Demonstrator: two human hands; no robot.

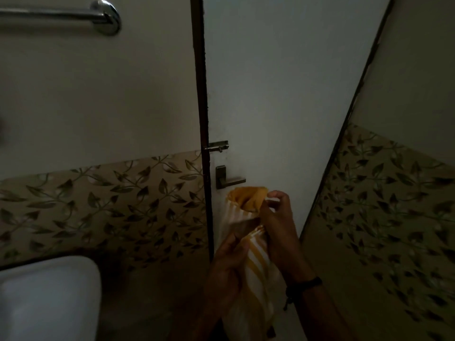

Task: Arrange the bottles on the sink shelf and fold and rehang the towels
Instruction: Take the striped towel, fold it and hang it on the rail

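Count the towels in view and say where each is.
1. A yellow-and-white striped towel, gripped by the left hand and right hand, in front of the door below its handle. The towel bar holds none where visible; others may be out of frame.

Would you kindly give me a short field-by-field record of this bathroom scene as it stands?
towel: yellow-and-white striped, bunched, held in front of the door
left hand: grips the towel's lower part
right hand: pinches the towel near its top
towel rail: on the wall, upper left; the towel is not on it
door: white, with lever handle below slide bolt
white fixture: lower left, partly in view
bottles: none in view
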